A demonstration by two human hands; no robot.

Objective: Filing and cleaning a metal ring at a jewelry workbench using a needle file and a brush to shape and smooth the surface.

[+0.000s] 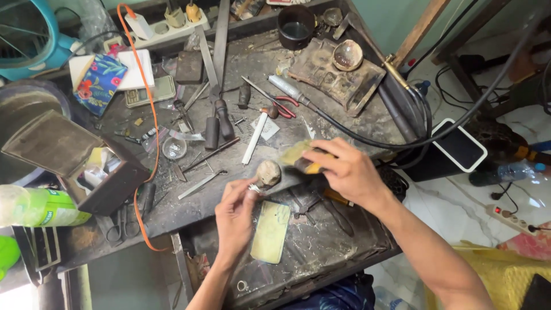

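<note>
My left hand [235, 215] pinches a small silver ring [254, 188] between fingertips, held against a rounded wooden bench peg [268, 172] at the workbench's front edge. My right hand [344, 169] grips a yellow-handled brush [301, 159], its worn bristle end lying just right of the peg and close to the ring. A pale yellow-green flat phone-shaped slab [270, 231] lies in the lower tray right below my left hand.
The dirty grey workbench [172, 212] carries a small hammer [258, 129], red-handled pliers [284, 106], large shears [217, 86], a black cup [295, 26], a soldering block with bowl [338, 72], a torch hose [367, 140], an open dark box [86, 166] and an orange cable [150, 103].
</note>
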